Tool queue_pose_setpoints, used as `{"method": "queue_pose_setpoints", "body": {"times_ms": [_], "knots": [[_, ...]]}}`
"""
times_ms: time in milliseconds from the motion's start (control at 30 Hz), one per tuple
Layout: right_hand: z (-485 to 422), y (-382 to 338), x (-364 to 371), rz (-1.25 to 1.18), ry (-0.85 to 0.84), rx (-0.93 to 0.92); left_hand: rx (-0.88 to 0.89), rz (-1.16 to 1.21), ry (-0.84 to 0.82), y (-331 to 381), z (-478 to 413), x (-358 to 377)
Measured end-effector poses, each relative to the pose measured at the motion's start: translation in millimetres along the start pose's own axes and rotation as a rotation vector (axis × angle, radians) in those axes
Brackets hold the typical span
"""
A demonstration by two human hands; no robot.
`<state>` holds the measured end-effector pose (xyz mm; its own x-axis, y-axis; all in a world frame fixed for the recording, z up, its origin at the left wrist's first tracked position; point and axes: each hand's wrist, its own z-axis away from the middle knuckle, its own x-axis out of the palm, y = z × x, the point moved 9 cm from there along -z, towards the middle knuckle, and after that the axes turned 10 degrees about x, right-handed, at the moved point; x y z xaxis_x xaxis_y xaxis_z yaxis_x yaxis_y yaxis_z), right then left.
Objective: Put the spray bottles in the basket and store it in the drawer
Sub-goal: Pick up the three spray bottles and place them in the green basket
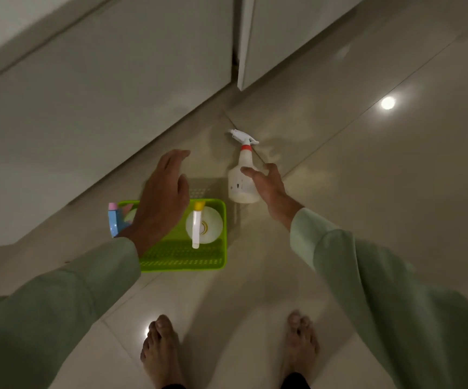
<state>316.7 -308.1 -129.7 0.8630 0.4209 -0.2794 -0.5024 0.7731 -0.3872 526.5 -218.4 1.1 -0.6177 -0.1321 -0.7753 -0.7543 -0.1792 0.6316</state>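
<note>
left hand (162,197): fingers spread, empty, above green basket (216,261) (two bottles inside) | right hand (266,186): fingers wide, fingertips at white spray bottle (240,175), grip unclear

A glossy beige tiled floor (367,192) carries a green basket (188,261) near the cabinet fronts, a white spray bottle (241,178) standing just beside the basket, and two bare feet (161,352) nearer the camera
</note>
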Motion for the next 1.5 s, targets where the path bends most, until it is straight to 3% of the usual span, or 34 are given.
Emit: {"method": "queue_pose_setpoints", "body": {"times_ms": [133,367,733,933,1133,1500], "knots": [[-31.7,8.7,18.6,-0.017,-0.016,0.069,0.018,-0.030,-0.031,-22.3,-8.1,16.5],[-27.9,21.1,33.5,-0.180,-0.233,0.221,0.005,-0.025,-0.060,-32.8,-6.2,17.8],[101.2,-22.2,-14.6,-0.250,-0.369,-0.053,-0.054,0.052,-0.028,12.6,10.4,-46.5],[191.9,-55.7,1.3,-0.299,-0.516,-0.261,-0.065,0.086,0.008,38.6,36.3,-78.2],[231.8,-40.5,20.1,-0.536,-0.383,-0.208,-0.079,0.126,0.056,24.1,72.9,-109.9],[276.7,37.4,92.3,-0.427,0.155,-0.393,-0.151,0.148,0.058,-22.8,150.9,-141.8]]}}
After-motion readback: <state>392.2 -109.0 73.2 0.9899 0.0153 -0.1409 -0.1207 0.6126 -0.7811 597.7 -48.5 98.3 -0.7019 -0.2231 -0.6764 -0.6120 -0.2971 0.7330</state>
